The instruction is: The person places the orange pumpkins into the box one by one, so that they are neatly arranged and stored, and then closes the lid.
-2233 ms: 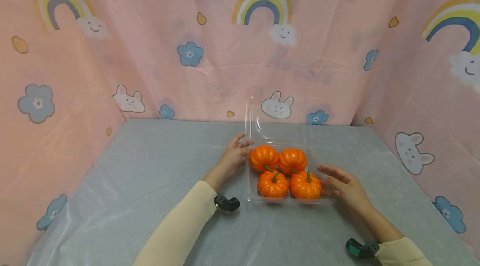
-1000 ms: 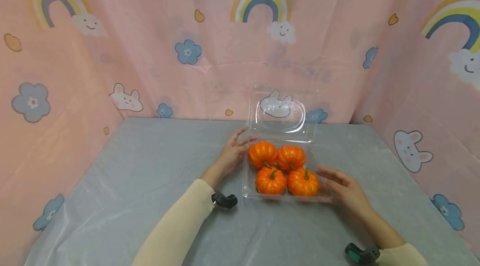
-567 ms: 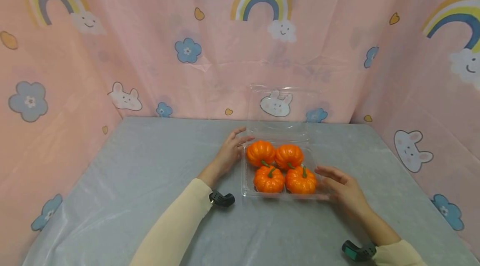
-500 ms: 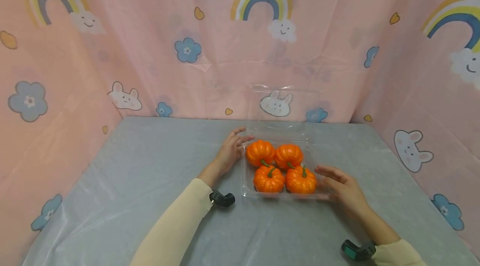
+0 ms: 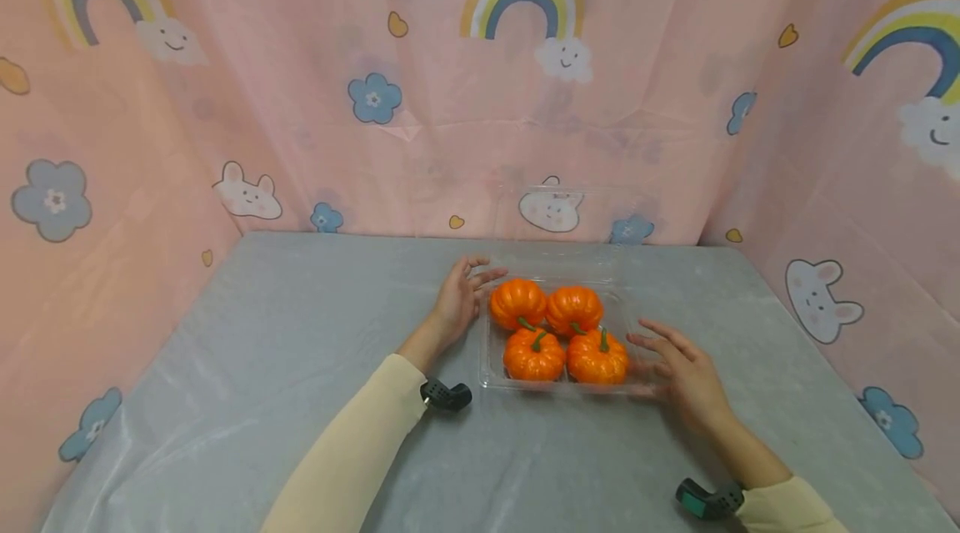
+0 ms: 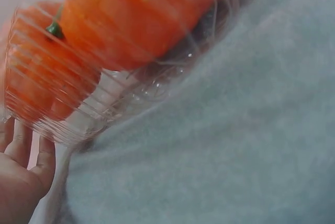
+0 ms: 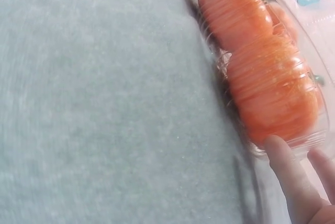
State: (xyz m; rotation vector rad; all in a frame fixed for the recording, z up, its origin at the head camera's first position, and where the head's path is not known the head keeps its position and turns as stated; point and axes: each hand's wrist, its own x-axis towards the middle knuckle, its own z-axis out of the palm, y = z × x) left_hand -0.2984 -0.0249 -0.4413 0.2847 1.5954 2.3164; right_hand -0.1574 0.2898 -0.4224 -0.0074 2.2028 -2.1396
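Several small orange pumpkins point(image 5: 534, 356) with green stems sit two by two in a clear plastic clamshell box point(image 5: 491, 362). Its transparent lid point(image 5: 555, 262) stands raised at the back. My left hand point(image 5: 456, 299) is at the back left corner, fingers extended along the wall; in the left wrist view, the left hand's fingertips point(image 6: 46, 145) meet the box's ribbed side below a pumpkin point(image 6: 47, 72). On the right, my right hand point(image 5: 696, 379) has its fingers spread at the box's side. In the right wrist view, its index finger point(image 7: 288, 174) reaches the box's lower end.
A grey cloth covers the table point(image 5: 337, 299). Pink curtains point(image 5: 420, 166) with rainbows, flowers and rabbits hang behind it and along both sides. Each wrist wears a black band, the left band point(image 5: 446, 395) and the right band point(image 5: 708, 501).
The box with its pumpkins has shifted slightly left and back, both hands moving with it. The lid's top edge has dropped a little. The right hand's fingers have spread and lifted slightly.
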